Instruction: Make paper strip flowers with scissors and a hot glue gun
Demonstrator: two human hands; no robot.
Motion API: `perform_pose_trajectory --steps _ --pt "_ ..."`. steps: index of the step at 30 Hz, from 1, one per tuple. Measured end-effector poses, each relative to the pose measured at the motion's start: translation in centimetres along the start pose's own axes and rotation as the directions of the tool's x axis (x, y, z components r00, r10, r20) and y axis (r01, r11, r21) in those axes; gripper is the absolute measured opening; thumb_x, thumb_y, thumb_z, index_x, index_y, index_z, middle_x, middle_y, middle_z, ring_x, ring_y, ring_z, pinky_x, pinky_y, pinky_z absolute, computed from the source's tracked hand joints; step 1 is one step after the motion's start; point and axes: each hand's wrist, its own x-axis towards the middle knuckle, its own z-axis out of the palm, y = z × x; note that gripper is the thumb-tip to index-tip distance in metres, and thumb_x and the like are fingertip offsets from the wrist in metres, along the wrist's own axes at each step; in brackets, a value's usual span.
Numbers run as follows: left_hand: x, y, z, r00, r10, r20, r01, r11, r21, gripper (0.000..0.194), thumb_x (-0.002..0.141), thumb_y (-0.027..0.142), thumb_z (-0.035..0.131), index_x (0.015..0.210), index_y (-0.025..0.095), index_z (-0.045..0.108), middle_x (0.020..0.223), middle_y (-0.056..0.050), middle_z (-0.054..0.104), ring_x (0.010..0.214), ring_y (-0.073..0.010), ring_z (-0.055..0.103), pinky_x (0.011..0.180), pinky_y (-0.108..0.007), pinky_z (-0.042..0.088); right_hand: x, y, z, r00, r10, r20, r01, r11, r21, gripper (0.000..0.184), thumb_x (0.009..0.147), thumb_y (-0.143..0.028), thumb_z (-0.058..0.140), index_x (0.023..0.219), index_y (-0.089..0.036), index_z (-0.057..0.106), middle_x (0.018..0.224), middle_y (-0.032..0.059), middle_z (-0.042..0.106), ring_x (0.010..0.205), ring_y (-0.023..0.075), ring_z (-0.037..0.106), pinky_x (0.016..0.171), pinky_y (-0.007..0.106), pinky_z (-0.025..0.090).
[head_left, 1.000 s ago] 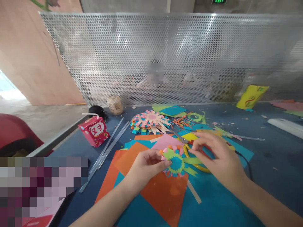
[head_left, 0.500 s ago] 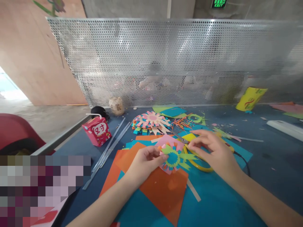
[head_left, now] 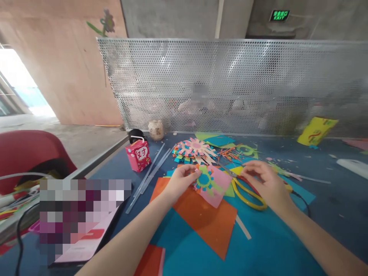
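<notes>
My left hand point(head_left: 182, 182) pinches the left edge of a small paper rosette point(head_left: 204, 179) with a blue centre and a green fringed ring. A pink paper square point(head_left: 218, 195) lies behind and below the rosette; whether my fingers hold it too, I cannot tell. My right hand point(head_left: 263, 182) is right of the rosette, thumb and fingers drawn together. Anything in that pinch is too small or hidden to name. Scissors with yellow and red handles point(head_left: 253, 206) lie beside and partly under my right hand, blades pointing away to the left.
Orange paper point(head_left: 209, 230) and blue paper point(head_left: 258, 237) cover the near table. Fringed paper flowers point(head_left: 195, 147) are stacked beyond, beside orange strips point(head_left: 231, 154). On the left are clear sticks point(head_left: 153, 170) and a red drink carton point(head_left: 138, 156). A perforated metal screen point(head_left: 178, 76) borders the back.
The view has shifted, so things appear further right. My left hand has lifted the rosette slightly away from me, exposing more of the pink square. My right hand remains by the scissors.
</notes>
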Motion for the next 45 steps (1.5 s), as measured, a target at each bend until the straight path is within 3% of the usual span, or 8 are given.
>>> perform_pose_trajectory --steps 10,21,24,28,33,39,42,45 --pt "1.1 -0.3 -1.9 0.963 -0.028 0.270 -0.017 0.987 0.162 0.037 0.061 0.048 0.070 0.074 0.014 0.064 0.057 0.002 0.054 0.045 -0.0076 0.051 0.040 -0.019 0.042 -1.2 -2.2 -0.1 1.000 0.019 -0.011 -0.018 0.995 0.094 0.035 0.072 -0.050 0.063 0.090 -0.023 0.049 0.066 -0.0003 0.061 0.064 0.0162 0.063 0.064 0.033 0.055" --pt "1.1 -0.7 -2.4 0.916 0.079 0.393 -0.127 0.987 0.098 0.030 0.069 0.042 0.066 0.081 0.015 0.070 0.074 -0.003 0.067 0.062 -0.0105 0.056 0.055 -0.020 0.041 -2.3 -6.1 1.4 0.980 0.082 0.182 -0.110 0.982 0.150 0.028 0.078 -0.042 0.059 0.093 -0.023 0.044 0.070 -0.0035 0.057 0.055 0.0126 0.060 0.058 0.030 0.052" --pt "0.7 -0.3 -2.4 0.915 0.037 0.402 -0.093 0.989 0.119 0.034 0.066 0.045 0.067 0.083 0.016 0.070 0.070 -0.002 0.064 0.057 -0.0096 0.054 0.050 -0.019 0.040 -2.9 -7.2 1.0 0.934 0.112 0.340 -0.166 0.977 0.134 0.026 0.081 -0.044 0.055 0.092 -0.022 0.047 0.058 -0.0060 0.053 0.047 0.0124 0.058 0.048 0.027 0.049" --pt "0.6 0.0 -2.3 0.925 -0.010 0.381 -0.049 0.988 0.143 0.044 0.067 0.055 0.062 0.085 0.015 0.070 0.057 0.003 0.053 0.046 -0.0070 0.047 0.045 -0.020 0.038 -3.6 -8.7 0.5 0.814 0.194 0.548 -0.237 0.972 0.008 0.021 0.087 -0.039 0.046 0.089 -0.020 0.054 0.051 -0.0062 0.053 0.042 0.0098 0.054 0.043 0.023 0.045" --pt "0.7 0.1 -2.3 0.934 -0.040 0.356 -0.010 0.991 0.136 0.053 0.066 0.059 0.061 0.092 0.014 0.070 0.059 0.002 0.053 0.046 -0.0058 0.046 0.046 -0.019 0.038 -3.3 -8.8 0.7 0.873 0.187 0.451 -0.179 0.982 -0.061 0.014 0.077 -0.026 0.057 0.090 -0.022 0.055 0.081 -0.0005 0.062 0.076 0.0126 0.061 0.072 0.028 0.050" --pt "0.9 -0.2 -2.6 0.925 -0.060 0.375 0.051 0.998 0.035 0.056 0.069 0.062 0.056 0.098 0.015 0.068 0.072 -0.003 0.062 0.051 -0.0074 0.053 0.051 -0.019 0.040 -3.7 -8.3 1.0 0.770 0.280 0.574 -0.259 0.958 -0.120 0.020 0.086 -0.035 0.047 0.080 -0.020 0.058 0.051 -0.0052 0.055 0.043 0.0105 0.053 0.048 0.025 0.046" --pt "1.2 -0.5 -2.6 0.921 -0.062 0.384 0.080 0.996 -0.031 0.051 0.069 0.057 0.060 0.100 0.017 0.067 0.078 -0.003 0.064 0.055 -0.0072 0.055 0.054 -0.019 0.042 -3.8 -7.6 1.4 0.813 0.295 0.502 -0.254 0.956 -0.150 0.017 0.086 -0.032 0.046 0.084 -0.020 0.057 0.057 -0.0038 0.057 0.051 0.0120 0.057 0.053 0.027 0.048" --pt "1.3 -0.7 -2.7 0.922 -0.067 0.382 0.105 0.991 -0.078 0.049 0.067 0.053 0.065 0.100 0.016 0.067 0.074 -0.002 0.063 0.053 -0.0065 0.054 0.052 -0.018 0.040 -3.2 -6.6 1.9 0.869 0.283 0.405 -0.239 0.958 -0.156 0.015 0.080 -0.027 0.052 0.094 -0.021 0.055 0.086 0.0030 0.064 0.081 0.0172 0.062 0.076 0.035 0.050"
